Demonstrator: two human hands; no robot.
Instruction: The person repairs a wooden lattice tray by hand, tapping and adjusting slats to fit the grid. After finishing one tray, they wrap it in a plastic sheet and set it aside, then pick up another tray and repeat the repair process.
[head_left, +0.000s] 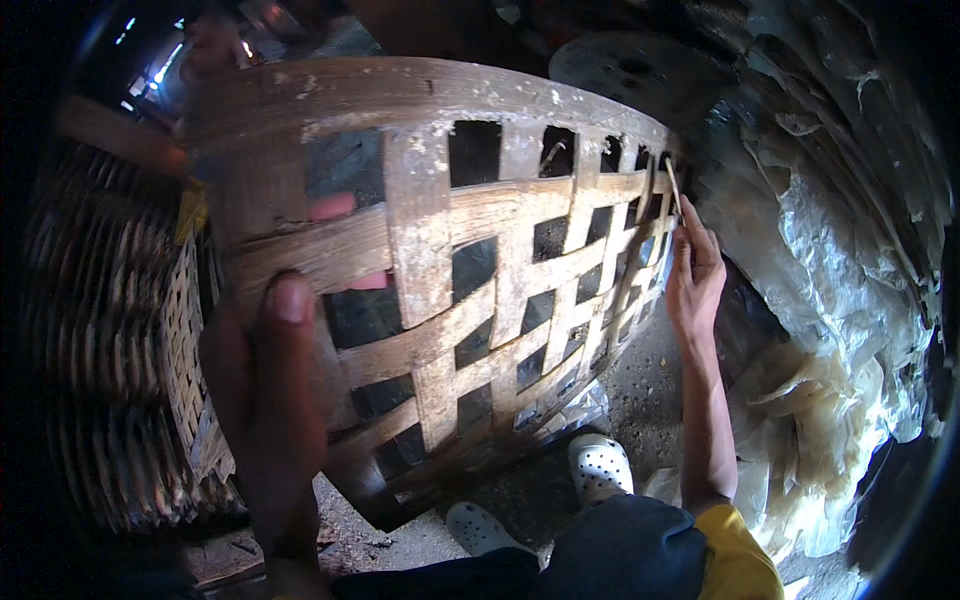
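A large woven panel of flat bamboo strips [520, 200], speckled pale in places, stands tilted across the middle of the view, with square gaps in its weave. My left hand [270, 370] grips its near left end, thumb on the front and fingertips showing through the gaps. At the far right end, my right hand [697, 270] is closed on a thin pale strip [672, 178] against the panel's edge; whether that strip is loose or part of the weave I cannot tell.
Stacked woven panels [100, 330] stand on the left. A heap of crumpled translucent plastic sheeting [820, 380] fills the right. Below are the dusty floor [645, 420] and my feet in white clogs [598, 462]. A dark round object [630, 65] lies behind the panel.
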